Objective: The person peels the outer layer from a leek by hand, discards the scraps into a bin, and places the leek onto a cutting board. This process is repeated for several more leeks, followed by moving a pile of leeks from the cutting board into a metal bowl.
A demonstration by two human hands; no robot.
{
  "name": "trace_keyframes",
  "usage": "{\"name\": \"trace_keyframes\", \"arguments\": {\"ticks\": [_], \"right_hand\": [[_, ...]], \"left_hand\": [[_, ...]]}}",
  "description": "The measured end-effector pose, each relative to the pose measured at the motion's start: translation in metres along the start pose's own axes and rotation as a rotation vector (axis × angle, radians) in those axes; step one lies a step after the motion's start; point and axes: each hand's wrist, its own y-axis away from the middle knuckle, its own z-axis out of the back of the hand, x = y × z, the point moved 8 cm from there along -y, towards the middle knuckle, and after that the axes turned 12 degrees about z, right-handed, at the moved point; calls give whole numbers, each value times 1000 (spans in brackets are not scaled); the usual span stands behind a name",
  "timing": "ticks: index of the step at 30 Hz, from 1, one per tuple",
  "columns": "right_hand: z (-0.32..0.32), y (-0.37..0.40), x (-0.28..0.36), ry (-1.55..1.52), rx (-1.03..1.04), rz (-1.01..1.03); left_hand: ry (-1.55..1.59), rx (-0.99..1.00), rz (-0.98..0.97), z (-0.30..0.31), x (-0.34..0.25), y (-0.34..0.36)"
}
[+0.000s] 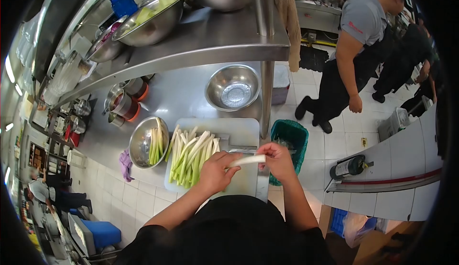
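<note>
My left hand point(217, 173) is closed around one end of a pale leek stalk point(248, 160), held level over the right side of the white cutting board point(244, 181). At the stalk's other end, the fingers of my right hand point(278, 162) pinch it. A pile of leeks point(193, 156), white at the top and green toward me, lies on the board left of my left hand. Beyond my hands a knife point(243, 149) rests on the board, its handle partly covered. Trimmed stalks point(156, 143) lie in a steel bowl point(136, 145) to the left.
A green-lined bin point(297, 162) stands right of the table, below my right hand. A steel colander point(233, 90) sits behind the board. Overhead, a shelf point(205, 40) carries bowls. A purple cloth point(125, 164) hangs at the edge. A person point(358, 50) walks at right.
</note>
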Motion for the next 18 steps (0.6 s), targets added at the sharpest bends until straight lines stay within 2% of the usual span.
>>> {"name": "trace_keyframes", "arguments": {"ticks": [2, 7, 9, 13, 15, 18], "right_hand": [[-1, -1, 5, -2, -8, 75], [-2, -2, 7, 88, 77, 69], [-3, -1, 4, 128, 120, 57], [-11, 4, -8, 168, 201, -33], [-13, 7, -8, 185, 218, -48], [-5, 8, -7, 164, 216, -51]], "left_hand": [[81, 6, 52, 0, 6, 0], [302, 6, 117, -5, 23, 2], [663, 84, 421, -17, 53, 3], [706, 47, 466, -10, 57, -1], [434, 29, 405, 1, 53, -3], [512, 32, 467, 6, 81, -1]]}}
